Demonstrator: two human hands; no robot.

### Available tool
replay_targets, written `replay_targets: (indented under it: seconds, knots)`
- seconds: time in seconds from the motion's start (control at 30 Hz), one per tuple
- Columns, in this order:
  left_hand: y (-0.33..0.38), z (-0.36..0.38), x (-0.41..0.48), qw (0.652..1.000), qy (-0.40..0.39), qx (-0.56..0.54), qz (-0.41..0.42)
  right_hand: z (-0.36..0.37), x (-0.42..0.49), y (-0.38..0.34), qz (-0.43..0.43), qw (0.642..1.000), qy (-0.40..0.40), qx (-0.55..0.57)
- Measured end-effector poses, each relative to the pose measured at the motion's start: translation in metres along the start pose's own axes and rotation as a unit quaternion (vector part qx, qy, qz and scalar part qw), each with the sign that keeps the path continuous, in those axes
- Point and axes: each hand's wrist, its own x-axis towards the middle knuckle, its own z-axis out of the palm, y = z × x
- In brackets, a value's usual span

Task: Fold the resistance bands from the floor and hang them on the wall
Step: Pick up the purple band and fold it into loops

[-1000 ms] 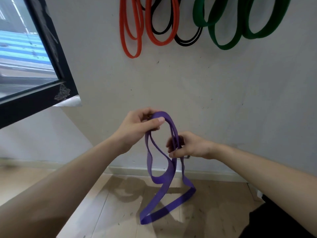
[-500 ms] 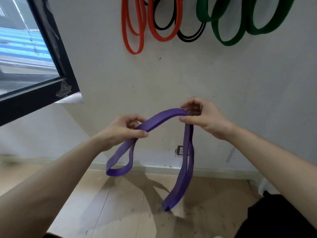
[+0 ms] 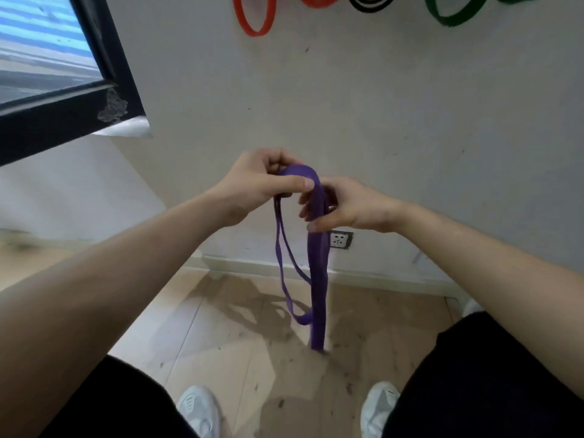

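A purple resistance band (image 3: pixel 317 273) hangs folded in front of me, its loops dangling down toward the wooden floor. My left hand (image 3: pixel 256 181) grips the top fold, thumb laid across it. My right hand (image 3: pixel 344 205) sits just to the right and a little lower, its fingers curled round the band's wider strands. On the wall above hang orange bands (image 3: pixel 252 23), black bands (image 3: pixel 369 3) and green bands (image 3: pixel 448 14), cut off by the top edge of the view.
A black-framed window (image 3: pixel 63 121) juts out at the left. A wall socket (image 3: pixel 340 240) sits low on the wall behind the band, above the skirting board. My two white shoes (image 3: pixel 199 412) stand on the wooden floor below.
My hands have come together from a spread position, bringing the band's two ends into one fold. The view has tilted down, so the hung bands sit higher in frame.
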Motion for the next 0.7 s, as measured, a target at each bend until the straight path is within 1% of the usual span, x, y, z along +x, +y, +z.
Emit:
replay_targets:
  seconds: [0.03, 0.1, 0.23, 0.47, 0.57, 0.63, 0.7]
  knots:
    - [0.000, -0.002, 0.000, 1.000, 0.006, -0.005, 0.002, 0.002, -0.001, 0.005, 0.014, 1.000, -0.021, 0.003]
    - [-0.003, -0.005, 0.000, 1.000, 0.009, -0.005, 0.000, 0.000, -0.001, 0.012, 0.025, 0.999, -0.032, 0.018]
    - [-0.010, -0.017, -0.002, 1.000, 0.020, 0.005, -0.007, -0.014, -0.001, 0.008, 0.022, 1.000, 0.004, 0.005]
    - [-0.019, -0.031, -0.009, 1.000, -0.005, 0.022, -0.016, -0.030, -0.003, -0.016, -0.081, 0.989, 0.122, 0.026]
    - [-0.021, -0.031, -0.011, 0.999, -0.026, 0.037, -0.013, -0.025, 0.000, -0.025, -0.128, 0.981, 0.145, 0.020]
    - [-0.021, -0.030, -0.012, 0.999, -0.026, 0.037, -0.004, -0.020, 0.002, -0.029, -0.147, 0.978, 0.149, -0.010]
    - [-0.023, -0.028, -0.011, 0.999, -0.017, 0.029, 0.004, -0.015, 0.004, -0.031, -0.158, 0.975, 0.154, -0.011]
